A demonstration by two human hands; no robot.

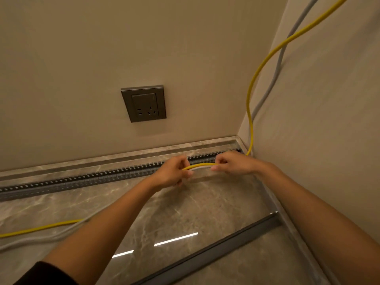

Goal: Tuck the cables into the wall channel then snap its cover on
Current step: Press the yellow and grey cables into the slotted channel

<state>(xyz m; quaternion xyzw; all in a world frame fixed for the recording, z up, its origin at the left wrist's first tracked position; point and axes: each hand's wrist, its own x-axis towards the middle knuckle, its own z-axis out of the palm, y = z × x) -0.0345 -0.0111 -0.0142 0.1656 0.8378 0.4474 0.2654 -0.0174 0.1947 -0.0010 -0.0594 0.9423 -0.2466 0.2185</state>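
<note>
Near the middle of the frame, both hands meet just in front of the slotted wall channel (82, 179), a long grey strip that runs along the foot of the wall from the left edge to the corner at the right. The left hand (172, 171) has its grip closed on the yellow cable (249, 99) and the grey cable (277, 64), fingers curled round the pair. The right hand (234, 163), a little to the right and nearer the corner, pinches the same two cables. Between the hands the cables bow upward in a short arc, held just beside the channel's toothed edge, and whether they touch it cannot be told. From the upper right of the frame both cables come down along the corner, the yellow one reaching the channel's right end. At the lower left they trail away across the marble floor (185, 212), side by side. The cover (216, 251), a plain grey strip, lies on the floor at the lower right, well apart from the channel and angled toward the right-hand wall. A dark grey socket (144, 103) is set in the wall above the channel. A dark sleeve (45, 274) shows at the bottom left.
</note>
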